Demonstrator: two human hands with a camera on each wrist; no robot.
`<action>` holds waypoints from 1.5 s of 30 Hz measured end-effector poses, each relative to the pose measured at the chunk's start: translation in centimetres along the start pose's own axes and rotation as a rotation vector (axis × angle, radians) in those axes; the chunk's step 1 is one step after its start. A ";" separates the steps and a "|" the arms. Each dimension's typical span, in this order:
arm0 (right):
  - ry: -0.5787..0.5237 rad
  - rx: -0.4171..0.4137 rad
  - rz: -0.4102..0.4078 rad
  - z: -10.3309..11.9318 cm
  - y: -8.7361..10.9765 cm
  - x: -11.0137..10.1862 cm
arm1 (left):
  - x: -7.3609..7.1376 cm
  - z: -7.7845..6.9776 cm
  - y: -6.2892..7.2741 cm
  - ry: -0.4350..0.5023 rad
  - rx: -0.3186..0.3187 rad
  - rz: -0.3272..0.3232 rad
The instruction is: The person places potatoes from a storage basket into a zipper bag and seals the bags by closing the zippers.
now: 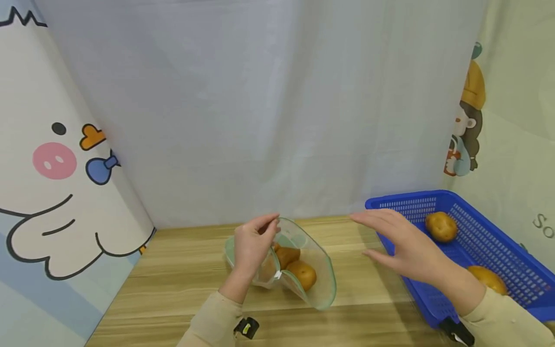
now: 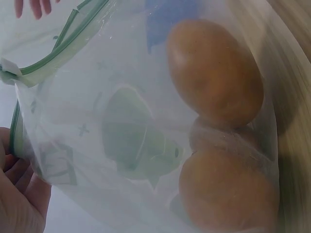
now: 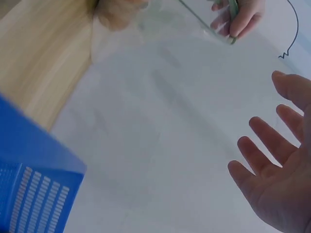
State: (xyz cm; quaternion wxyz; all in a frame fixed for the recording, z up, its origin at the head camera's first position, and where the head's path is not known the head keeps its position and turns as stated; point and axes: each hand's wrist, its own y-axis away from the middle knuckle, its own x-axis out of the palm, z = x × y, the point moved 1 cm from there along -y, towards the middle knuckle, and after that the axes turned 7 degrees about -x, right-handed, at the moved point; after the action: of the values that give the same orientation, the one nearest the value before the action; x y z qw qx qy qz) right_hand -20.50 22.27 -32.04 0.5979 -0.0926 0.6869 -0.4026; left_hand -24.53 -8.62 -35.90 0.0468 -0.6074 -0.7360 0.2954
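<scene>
On my head feed, I see the left hand [image 1: 253,246] pinching the rim of a clear, green-edged bag [image 1: 328,284] between thumb and fingers. The bag lies on the wood-grain surface [image 1: 182,274], its mouth spread toward the right, with a white slider [image 1: 278,275] on the near edge. Inside I make out at least two potatoes [image 1: 304,274]. The right hand [image 1: 405,246] is well apart from the bag, thumb away from its straight fingers, holding nothing. It hovers by the blue basket [image 1: 498,241], where I see one potato [image 1: 441,226] near the far end and another partly behind the forearm. A pale curtain [image 1: 269,106] hangs behind the surface.

My left wrist feed sits close to the bag: potatoes rest low inside, blurred through the film, and the left hand's fingers grip the rim at the edge of view.

On my right wrist feed, the right hand shows its palm, fingers apart and slightly bent. The basket is at the lower left; the left hand grips the bag's rim at the top.
</scene>
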 end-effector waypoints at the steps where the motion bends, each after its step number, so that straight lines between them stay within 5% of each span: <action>1: 0.010 0.026 0.013 -0.3 0.3 -0.6 | 0.0 0.0 0.0 0.001 0.000 0.001; 10: 0.000 0.249 0.166 -3.4 3.4 -5.6 | -0.1 0.0 0.0 -0.010 -0.021 0.002; 16: -0.107 0.352 0.176 -6.0 5.9 -7.3 | -0.1 0.1 0.1 -0.004 -0.014 -0.008; 26: -0.177 0.614 0.190 -9.3 11.1 -8.5 | 0.1 0.2 0.3 -0.003 -0.008 -0.014; 39: -0.240 0.922 0.426 -11.2 15.9 -8.3 | 0.2 0.2 0.5 -0.010 -0.004 -0.019; 45: -0.402 1.027 0.453 -12.3 17.8 -8.7 | 0.3 0.3 0.6 -0.022 0.004 -0.018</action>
State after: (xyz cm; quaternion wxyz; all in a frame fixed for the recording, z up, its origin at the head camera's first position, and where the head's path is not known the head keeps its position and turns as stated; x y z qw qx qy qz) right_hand -22.86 44.69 -37.85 0.7556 0.2827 0.2802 -0.5202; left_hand -24.18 -8.44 -36.51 0.0426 -0.5973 -0.7414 0.3029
